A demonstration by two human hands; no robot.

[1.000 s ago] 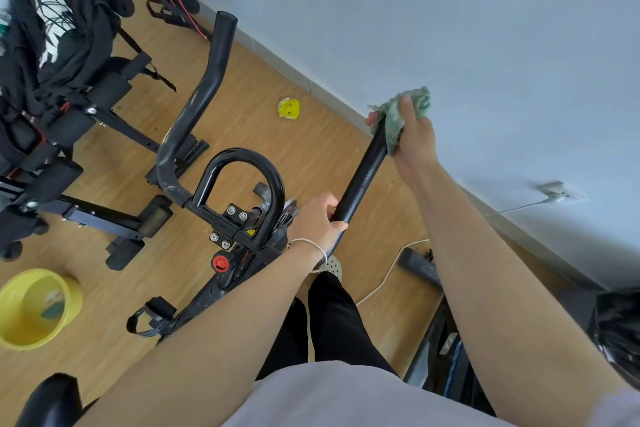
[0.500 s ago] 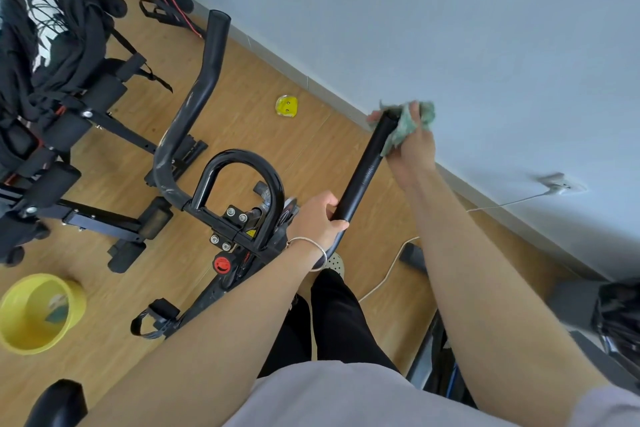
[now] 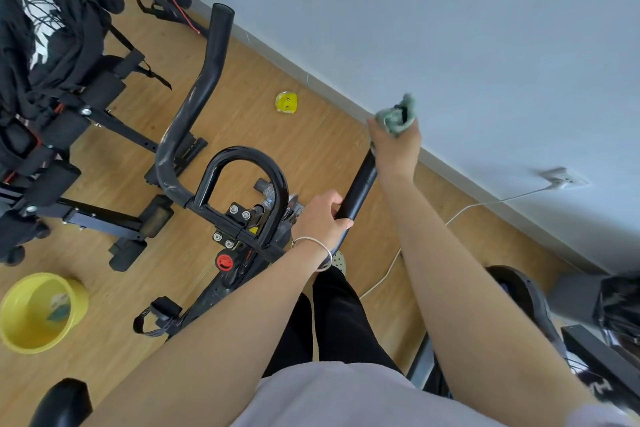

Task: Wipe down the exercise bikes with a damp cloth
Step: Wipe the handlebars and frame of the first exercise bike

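Observation:
A black exercise bike (image 3: 242, 218) stands in front of me with two long handlebar arms. My left hand (image 3: 323, 218) grips the lower part of the right handlebar arm (image 3: 358, 187). My right hand (image 3: 394, 146) is closed around a grey-green cloth (image 3: 396, 116) wrapped over the far tip of that same arm, which hides the tip. The left handlebar arm (image 3: 204, 87) rises bare toward the wall. A red knob (image 3: 224, 262) sits on the frame below the loop handle.
A yellow bucket (image 3: 74, 315) with something in it stands on the wood floor at the left. A black weight bench (image 3: 52, 107) draped with clothes fills the far left. A white cable (image 3: 467, 210) runs to a wall socket. More equipment (image 3: 526, 302) sits at the right.
My right hand has worked the cloth around the tip of the right handlebar arm, sliding slightly down and then back over the end. My left hand has kept its grip.

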